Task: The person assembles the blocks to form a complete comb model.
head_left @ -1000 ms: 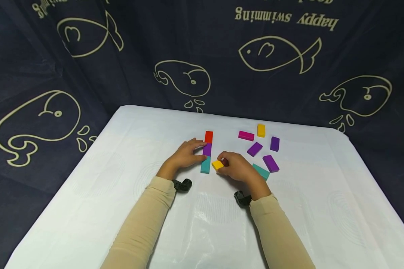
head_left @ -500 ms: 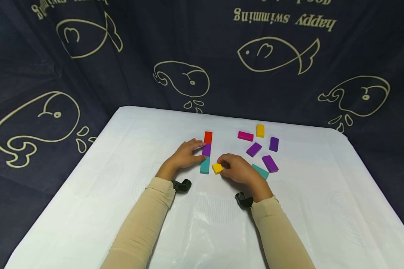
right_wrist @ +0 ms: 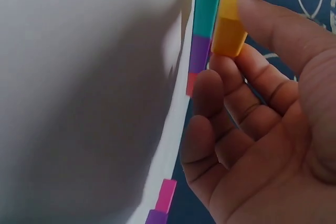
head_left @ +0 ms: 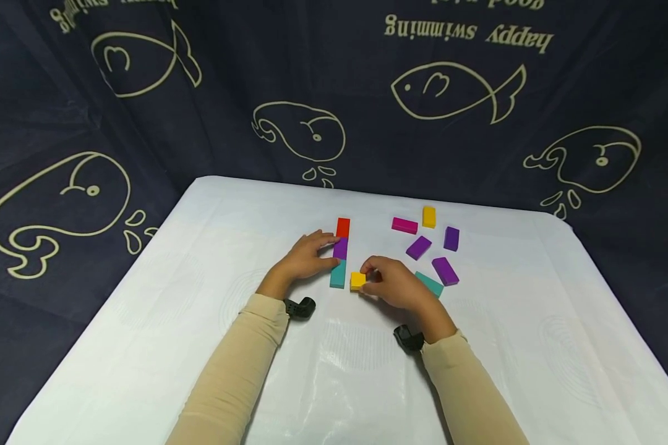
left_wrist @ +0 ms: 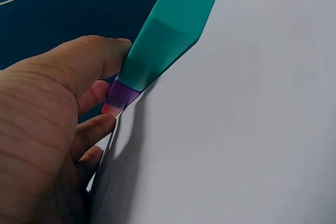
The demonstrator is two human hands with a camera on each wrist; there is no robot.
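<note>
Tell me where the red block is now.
In the head view, the red block forms the far end of the three-block row, directly beyond its purple block and left of the magenta block. The left hand is at the row's left.

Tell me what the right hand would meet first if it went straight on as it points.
The right hand, pinching the yellow block, would probably meet the row's teal block; height is unclear.
</note>
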